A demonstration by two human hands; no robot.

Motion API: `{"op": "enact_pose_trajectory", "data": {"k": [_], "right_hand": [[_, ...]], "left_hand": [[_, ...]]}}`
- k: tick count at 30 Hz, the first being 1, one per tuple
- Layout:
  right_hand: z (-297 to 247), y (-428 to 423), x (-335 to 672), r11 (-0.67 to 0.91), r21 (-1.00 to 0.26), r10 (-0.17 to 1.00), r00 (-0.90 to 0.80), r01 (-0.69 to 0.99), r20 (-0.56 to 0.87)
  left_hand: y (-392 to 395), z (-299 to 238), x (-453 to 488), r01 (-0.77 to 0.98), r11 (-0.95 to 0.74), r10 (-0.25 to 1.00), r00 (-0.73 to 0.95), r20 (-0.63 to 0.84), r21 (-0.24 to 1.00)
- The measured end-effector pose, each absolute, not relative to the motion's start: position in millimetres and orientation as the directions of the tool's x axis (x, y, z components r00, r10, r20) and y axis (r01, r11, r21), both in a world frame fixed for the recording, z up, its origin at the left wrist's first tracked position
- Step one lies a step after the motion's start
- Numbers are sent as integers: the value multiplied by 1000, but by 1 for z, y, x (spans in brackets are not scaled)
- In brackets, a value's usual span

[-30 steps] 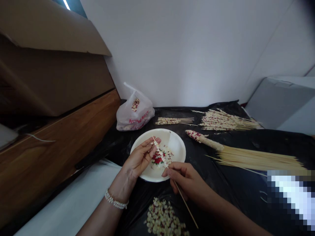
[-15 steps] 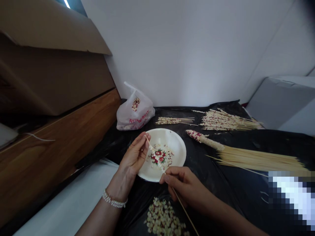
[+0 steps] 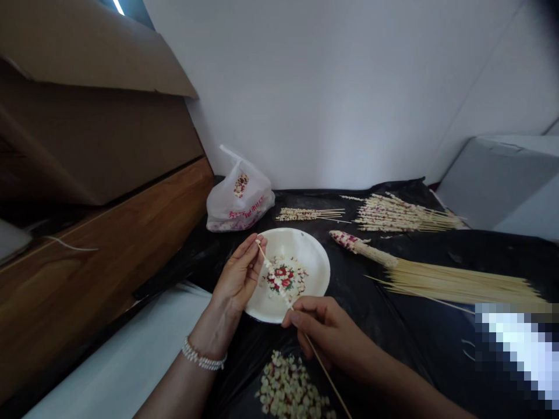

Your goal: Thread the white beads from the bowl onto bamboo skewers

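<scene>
My right hand (image 3: 321, 326) grips a thin wooden skewer (image 3: 328, 375), which slants up and left over an enamel bowl (image 3: 322, 273). Pale kernels (image 3: 286, 295) are threaded along its upper part, with a bare stretch near the tip. At that tip, my left hand (image 3: 244, 265) pinches a small pale kernel (image 3: 258, 241); whether the point has gone into it I cannot tell. Loose pale and red kernels (image 3: 301, 272) lie in the bowl, around a red flower pattern on its bottom. Below the hands, a heap of kernels (image 3: 290, 387) rests on the black sheet.
Behind the bowl stand a knotted plastic bag (image 3: 240, 203) and a small bunch of threaded skewers (image 3: 297, 214). Farther right lie a larger pile of threaded skewers (image 3: 388, 212) and a bundle of bare sticks (image 3: 463, 280). A cardboard box (image 3: 96, 134) rises on the left.
A pale kernel now shows at the skewer's tip between my left fingers, where the bare tip showed before. Both hands have stayed almost in place.
</scene>
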State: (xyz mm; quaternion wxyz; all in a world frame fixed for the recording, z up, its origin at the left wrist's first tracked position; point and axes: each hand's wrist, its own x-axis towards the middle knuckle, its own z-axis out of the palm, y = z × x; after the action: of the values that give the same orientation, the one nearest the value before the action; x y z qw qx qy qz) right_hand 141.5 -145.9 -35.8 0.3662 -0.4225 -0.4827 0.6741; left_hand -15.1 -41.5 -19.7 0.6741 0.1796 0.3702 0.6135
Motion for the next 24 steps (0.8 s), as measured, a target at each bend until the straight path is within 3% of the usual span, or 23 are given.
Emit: {"op": "enact_pose_trajectory", "data": {"k": [24], "right_hand": [[-37,-149,139,-315,-936,888,-397,-157,-232]], "left_hand": [[-46,-19,-7,-668,114,964,-103,-243,735]]}}
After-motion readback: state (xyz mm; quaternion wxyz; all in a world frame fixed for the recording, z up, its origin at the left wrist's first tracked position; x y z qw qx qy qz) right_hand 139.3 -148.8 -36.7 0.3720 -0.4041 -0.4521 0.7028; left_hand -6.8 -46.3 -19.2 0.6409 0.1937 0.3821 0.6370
